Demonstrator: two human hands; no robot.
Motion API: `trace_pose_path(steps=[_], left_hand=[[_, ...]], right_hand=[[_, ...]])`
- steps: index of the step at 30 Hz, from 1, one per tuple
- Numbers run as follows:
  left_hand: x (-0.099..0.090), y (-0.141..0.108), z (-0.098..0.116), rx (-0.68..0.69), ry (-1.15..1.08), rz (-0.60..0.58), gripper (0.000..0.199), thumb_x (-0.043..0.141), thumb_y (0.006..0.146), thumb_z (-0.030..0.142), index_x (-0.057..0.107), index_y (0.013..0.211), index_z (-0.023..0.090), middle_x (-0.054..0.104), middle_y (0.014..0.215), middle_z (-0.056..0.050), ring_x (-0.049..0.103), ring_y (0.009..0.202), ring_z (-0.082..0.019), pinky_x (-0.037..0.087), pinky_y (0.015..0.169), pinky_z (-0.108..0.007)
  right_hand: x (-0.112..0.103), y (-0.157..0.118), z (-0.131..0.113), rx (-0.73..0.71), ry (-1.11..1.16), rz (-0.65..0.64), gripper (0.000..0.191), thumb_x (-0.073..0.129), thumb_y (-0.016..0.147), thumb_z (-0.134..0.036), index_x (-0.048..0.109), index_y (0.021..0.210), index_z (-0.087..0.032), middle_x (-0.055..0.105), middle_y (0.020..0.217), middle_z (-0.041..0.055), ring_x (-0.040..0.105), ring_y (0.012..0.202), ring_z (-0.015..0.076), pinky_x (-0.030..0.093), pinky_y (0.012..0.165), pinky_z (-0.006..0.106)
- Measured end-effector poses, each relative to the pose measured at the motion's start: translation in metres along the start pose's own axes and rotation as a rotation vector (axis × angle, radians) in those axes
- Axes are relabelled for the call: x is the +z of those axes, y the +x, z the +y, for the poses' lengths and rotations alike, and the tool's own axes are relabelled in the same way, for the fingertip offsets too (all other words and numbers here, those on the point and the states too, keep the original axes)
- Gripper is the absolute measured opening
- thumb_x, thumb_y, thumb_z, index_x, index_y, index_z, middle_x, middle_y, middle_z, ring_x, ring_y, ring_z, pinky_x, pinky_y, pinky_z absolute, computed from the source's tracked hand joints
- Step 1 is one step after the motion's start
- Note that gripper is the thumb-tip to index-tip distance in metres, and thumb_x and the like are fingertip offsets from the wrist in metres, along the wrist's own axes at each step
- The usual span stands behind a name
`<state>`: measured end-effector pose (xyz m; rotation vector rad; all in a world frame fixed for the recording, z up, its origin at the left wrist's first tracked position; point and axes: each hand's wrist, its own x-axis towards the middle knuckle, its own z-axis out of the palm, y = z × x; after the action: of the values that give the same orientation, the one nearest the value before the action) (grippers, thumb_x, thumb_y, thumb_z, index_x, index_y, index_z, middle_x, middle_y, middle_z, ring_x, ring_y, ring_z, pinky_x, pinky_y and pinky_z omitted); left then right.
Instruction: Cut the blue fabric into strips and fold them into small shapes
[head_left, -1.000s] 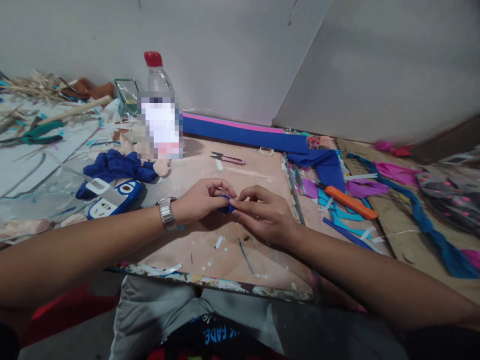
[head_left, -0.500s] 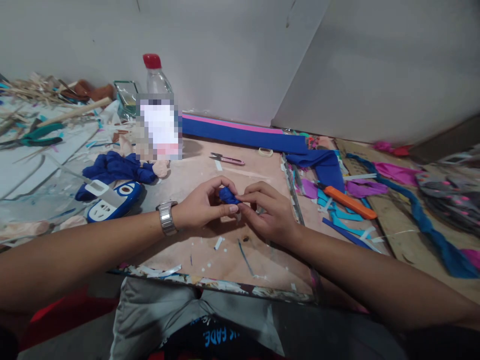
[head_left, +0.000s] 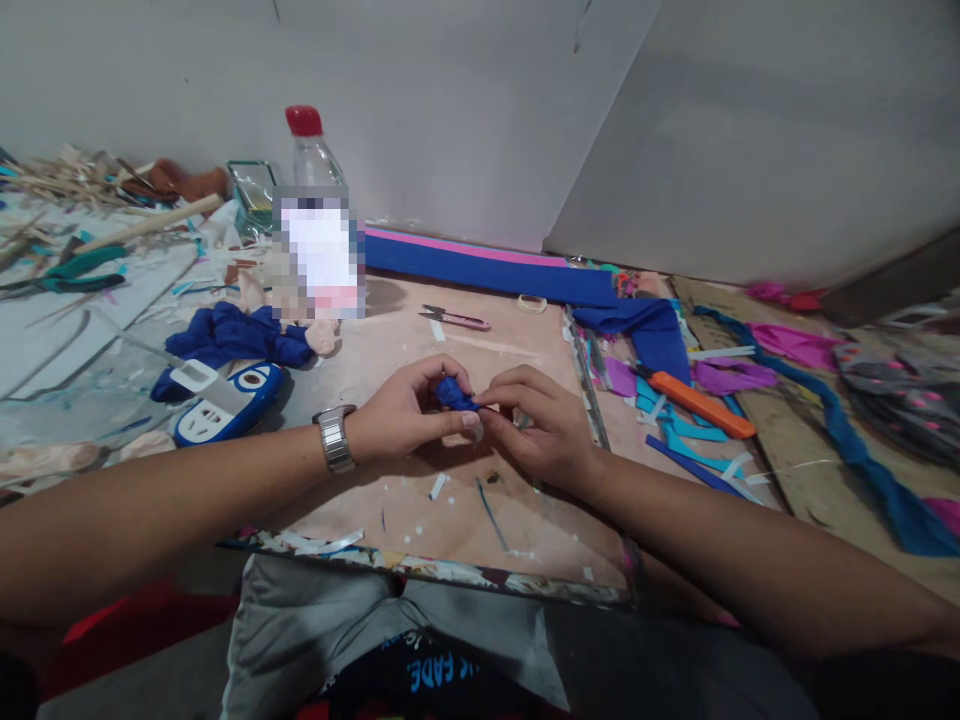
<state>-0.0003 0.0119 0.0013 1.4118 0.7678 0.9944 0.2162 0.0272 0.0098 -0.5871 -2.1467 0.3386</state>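
A small gathered bundle of blue crepe paper [head_left: 454, 393] is between my two hands, above the middle of the board. My left hand [head_left: 416, 405], with a metal watch on its wrist, is closed round the bundle with thumb and fingers. At the bundle's right end, my right hand [head_left: 536, 420] pinches its narrow tip between thumb and forefinger. Some pale material shows just under the left thumb, too small to name. Beyond my hands lie pink-handled thread snips [head_left: 457, 318].
Left are crumpled blue paper [head_left: 232, 335], a blue-and-white power strip [head_left: 225, 405], green-handled pliers [head_left: 86, 270] and a red-capped bottle [head_left: 315, 155]. A long blue strip [head_left: 487, 268] runs along the wall. An orange cutter [head_left: 701, 403] lies among paper scraps at right.
Both hands keep hold of the blue crepe paper bundle in nearly the same place. The fingers have shifted only slightly, and the pale material under the left thumb shows a little more.
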Motion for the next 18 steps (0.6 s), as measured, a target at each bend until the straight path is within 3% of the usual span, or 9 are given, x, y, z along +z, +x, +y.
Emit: trace_pose_path(steps=[10,18], left_hand=[[0.0006,-0.0027,0.001,-0.006,0.081,-0.03,0.03,0.082,0.085,0.031,0.06,0.1,0.017,0.061,0.084,0.002,0.056,0.073,-0.009,0.048,0.068,-0.022],[0.0019,-0.0038,0.0008,0.015,0.126,-0.016,0.03,0.08,0.086,0.035,0.06,0.1,0.017,0.063,0.085,0.0,0.058,0.073,-0.011,0.049,0.068,-0.023]], right_hand=[[0.0008,-0.0002,0.0005,0.042,0.09,-0.069,0.006,0.064,0.099,-0.022,0.07,0.1,-0.021,0.067,0.092,0.007,0.065,0.083,0.0183,0.055,0.072,0.032],[0.0033,-0.0014,0.0037,0.103,0.129,-0.064,0.012,0.067,0.099,-0.03,0.072,0.095,-0.021,0.069,0.088,0.0058,0.066,0.079,0.0176,0.054,0.07,0.031]])
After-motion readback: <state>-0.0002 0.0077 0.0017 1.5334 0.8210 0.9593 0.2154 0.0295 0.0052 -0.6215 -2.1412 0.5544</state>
